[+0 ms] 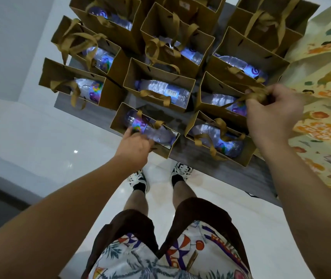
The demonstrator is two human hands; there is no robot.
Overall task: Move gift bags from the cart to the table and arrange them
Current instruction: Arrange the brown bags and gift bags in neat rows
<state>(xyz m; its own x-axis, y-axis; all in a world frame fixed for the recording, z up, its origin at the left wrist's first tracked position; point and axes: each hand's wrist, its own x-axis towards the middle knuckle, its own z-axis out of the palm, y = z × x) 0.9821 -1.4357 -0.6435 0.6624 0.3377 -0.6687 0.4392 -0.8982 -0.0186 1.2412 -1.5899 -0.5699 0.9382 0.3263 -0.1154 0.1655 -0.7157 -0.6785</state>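
R hand (pixel 273 115) had its grip closed tight, fingers curled round the gathered ribbon handles (pixel 258 96) of a brown gift bag (pixel 219 101), which stood on the grey surface (pixel 211 164) just left of that grip, w/ a water bottle lying inside. L hand (pixel 135 144) gripped the near rim of another gift bag (pixel 144 128), thumb on the outside wall, fingers partly hidden at the bag's mouth, so how far they curled couldn't be told; a water bottle (pixel 150 129) w/ a coloured label lay in that bag, right by the fingers. Between the two grips stood a third bag (pixel 219 137) at the surface's near edge, handles flopped over its bottle. Beyond both grips, more brown bags (pixel 158 83) stood in rows, close-packed & touching, each w/ a bottle. To the right of the R grip lay a yellow printed sheet (pixel 321 81) w/ orange figures. Below the grips: white glossy floor (pixel 39 137), the person's sneakers, brown shorts.
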